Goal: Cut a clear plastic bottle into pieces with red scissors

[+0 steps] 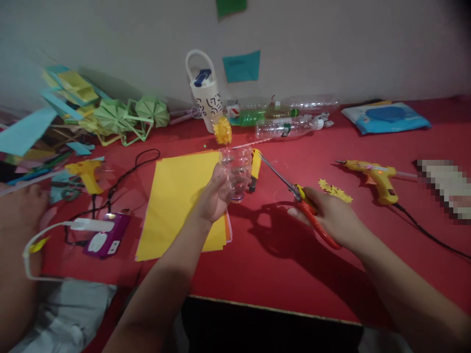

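Gripped a clear bottle piece (239, 171) roughly upright in the left hand (214, 197); held scissors (297, 191) in the right hand (333, 214), pointed leftward toward it.

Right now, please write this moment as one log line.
left grip: clear cup-shaped plastic piece; right grip: red-yellow-handled metal scissors

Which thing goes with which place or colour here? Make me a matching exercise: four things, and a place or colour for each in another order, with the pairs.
Things
1. Scissors
2. Clear plastic piece
3. Power socket box
4. Blue-and-white pack

Places or colours
A. At the back of the red table, on the picture's right
B. In the left hand
C. Purple
D. In the right hand

Pairs: 1-D, 2-B, 3-C, 4-A
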Demonstrator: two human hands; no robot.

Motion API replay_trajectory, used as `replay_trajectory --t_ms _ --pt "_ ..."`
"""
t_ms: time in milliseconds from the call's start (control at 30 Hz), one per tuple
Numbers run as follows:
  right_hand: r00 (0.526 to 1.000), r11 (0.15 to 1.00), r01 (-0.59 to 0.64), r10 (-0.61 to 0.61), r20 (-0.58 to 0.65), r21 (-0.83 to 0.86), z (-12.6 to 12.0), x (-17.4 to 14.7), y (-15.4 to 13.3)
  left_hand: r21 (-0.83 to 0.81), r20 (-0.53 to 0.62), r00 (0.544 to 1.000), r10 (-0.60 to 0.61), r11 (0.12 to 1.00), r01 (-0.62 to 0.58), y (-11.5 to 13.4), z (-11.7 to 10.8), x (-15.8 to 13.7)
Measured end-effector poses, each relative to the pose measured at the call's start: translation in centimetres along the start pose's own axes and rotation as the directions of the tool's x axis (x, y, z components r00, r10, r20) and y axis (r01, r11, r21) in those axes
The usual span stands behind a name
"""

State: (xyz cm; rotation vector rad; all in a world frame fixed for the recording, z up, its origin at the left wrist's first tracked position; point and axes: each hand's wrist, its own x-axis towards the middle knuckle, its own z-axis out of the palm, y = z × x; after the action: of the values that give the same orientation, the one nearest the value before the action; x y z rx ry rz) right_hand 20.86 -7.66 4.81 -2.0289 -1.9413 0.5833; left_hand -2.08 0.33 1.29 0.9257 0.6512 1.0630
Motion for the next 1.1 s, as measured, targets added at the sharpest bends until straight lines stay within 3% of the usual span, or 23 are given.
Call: replay_trajectory --t_ms 133,233,367,467,633,867,1100 --pt "0.998 1.0 0.01 -0.011 -0.056 -0.009 0.0 -0.2 0.0 0.094 0.008 0.997 0.08 0.992 -0.081 -0.3 0.1 0.0" --pt "0.999 0.997 0.0 -0.004 -0.049 -0.074 0.2 -0.4 0.1 0.253 -0.029 0.978 0.206 0.948 -0.192 -1.0 0.2 0.1" --pt "0.999 0.983 0.037 -0.042 -0.026 -0.179 0.6 -0.7 0.0 0.53 -0.092 0.871 0.483 0.764 -0.368 -2.0 0.5 0.1" --pt "0.997 0.974 0.066 -0.073 -0.026 -0.218 0.9 -0.7 0.1 0.654 -0.076 0.8 0.596 0.635 -0.411 -2.3 0.6 0.0" --pt "0.999 0.954 0.029 -0.041 -0.034 -0.298 0.7 -0.3 0.3 0.723 0.018 0.811 0.584 0.552 -0.414 -2.6 -0.1 -0.1" --pt "0.997 0.943 0.043 -0.061 -0.045 -0.33 0.8 -0.4 -0.2 0.808 0.19 0.739 0.646 0.325 -0.491 -2.8 -0.4 -0.2" --pt "0.99 0.917 0.047 -0.095 -0.101 -0.397 1.3 -0.4 0.3 0.796 0.322 0.692 0.646 0.211 -0.568 -2.6 0.3 -0.5"
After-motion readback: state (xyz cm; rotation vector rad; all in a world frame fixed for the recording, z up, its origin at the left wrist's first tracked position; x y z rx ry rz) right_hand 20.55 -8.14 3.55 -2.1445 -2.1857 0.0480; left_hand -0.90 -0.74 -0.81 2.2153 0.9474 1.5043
